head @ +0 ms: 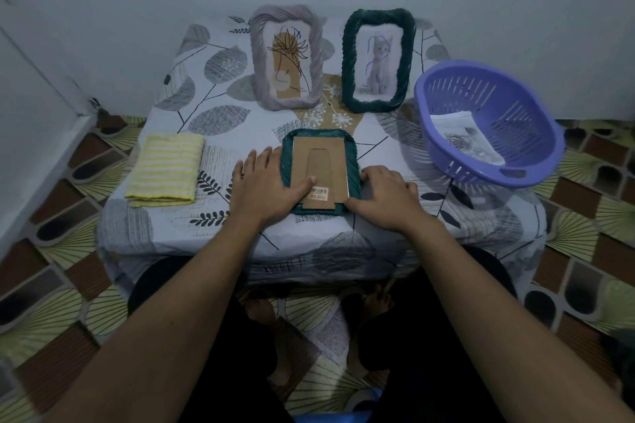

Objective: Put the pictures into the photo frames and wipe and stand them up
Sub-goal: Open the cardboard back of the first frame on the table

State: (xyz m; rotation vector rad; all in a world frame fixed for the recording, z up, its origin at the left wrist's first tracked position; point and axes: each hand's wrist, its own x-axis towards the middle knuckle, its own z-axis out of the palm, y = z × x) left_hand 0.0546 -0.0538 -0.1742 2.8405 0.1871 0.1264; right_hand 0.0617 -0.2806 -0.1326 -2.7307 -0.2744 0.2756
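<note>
A dark green photo frame [354, 151] lies face down at the table's front middle, its brown cardboard back [326, 161] and stand flap facing up. My left hand [264, 182] rests on the frame's left edge, thumb pressing the cardboard near a barcode sticker. My right hand [388, 196] presses at the frame's lower right corner. A grey frame [287, 57] with a flower drawing and a green frame [378, 60] with a cat picture stand upright at the back. A folded yellow striped cloth [165, 170] lies at the left.
A purple plastic basket [491, 120] at the right holds a loose picture of roses [464, 139]. The small table wears a leaf-patterned cloth [223, 86] and stands against a pale wall. Patterned floor surrounds it; my knees are under the front edge.
</note>
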